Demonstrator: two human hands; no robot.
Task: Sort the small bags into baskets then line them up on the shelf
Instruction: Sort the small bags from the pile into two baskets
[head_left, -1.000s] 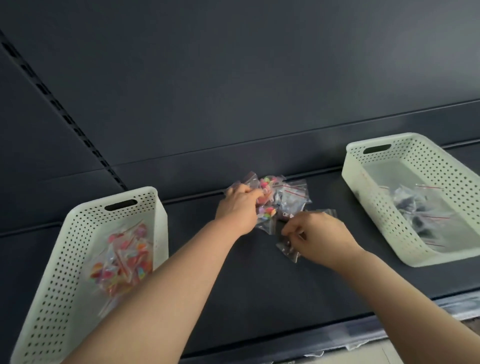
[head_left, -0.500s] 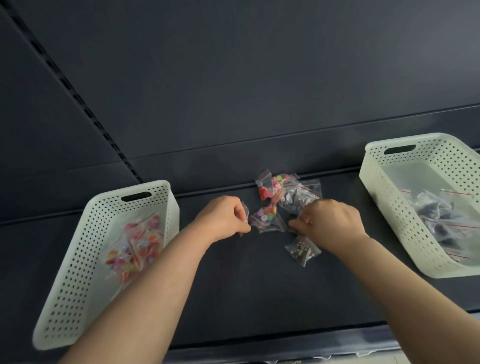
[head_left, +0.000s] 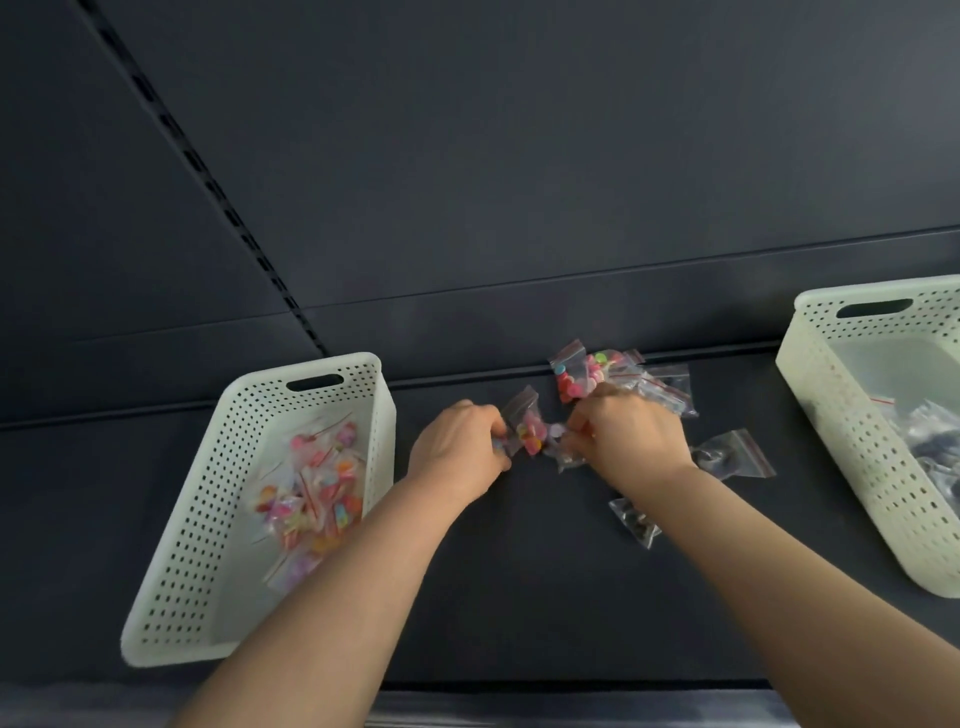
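left hand (head_left: 457, 448) pinches colourful bag (head_left: 531, 434) (right hand (head_left: 635, 439) grips clear bag (head_left: 569, 460))

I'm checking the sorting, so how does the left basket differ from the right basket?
The left basket holds colourful bags; the right basket holds dark bags. The left basket shows whole; the right basket is cut off by the picture's edge. Both are pale and perforated, have a slot handle, and stand on the dark shelf.

Dark grey back panel (head_left: 519, 156); slotted upright (head_left: 218, 202) running diagonally left.
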